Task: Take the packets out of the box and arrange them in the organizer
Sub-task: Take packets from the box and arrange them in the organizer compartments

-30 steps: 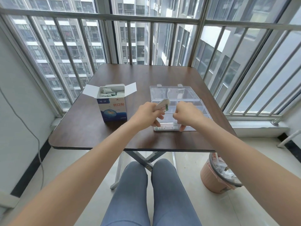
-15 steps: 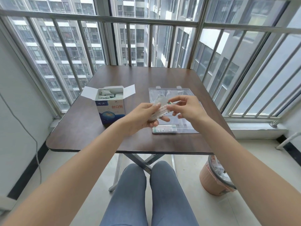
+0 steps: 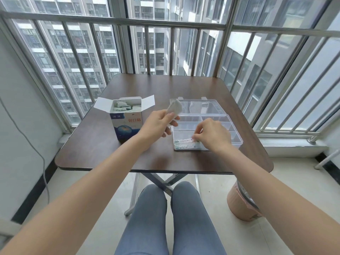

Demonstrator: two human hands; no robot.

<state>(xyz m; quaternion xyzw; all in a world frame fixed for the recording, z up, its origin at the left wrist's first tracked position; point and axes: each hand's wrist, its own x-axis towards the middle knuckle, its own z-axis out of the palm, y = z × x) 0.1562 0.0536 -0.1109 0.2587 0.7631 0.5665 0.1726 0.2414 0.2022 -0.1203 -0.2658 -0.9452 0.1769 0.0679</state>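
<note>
Table, dark brown, fills the middle of the frame, with railings and tower blocks behind it in the upper half. Two bare forearms reach in from the lower corners, and grey-clad knees sit at the bottom centre. A pinkish bin stands on the floor at lower right, partly hidden by the right arm.

The organizer, a clear plastic case with its lid laid open toward the railing, lies right of centre on the table. The box, white and blue with its flaps spread, stands upright left of centre, well apart from the organizer; more packets show inside its open top.

The left hand hovers between box and organizer, fingers curled, pinching a small bundle of white packets that sticks up above the thumb. The right hand is over the near left compartment of the organizer, fingertips bent downward and pinching one packet that rests on the few already lying flat there.
</note>
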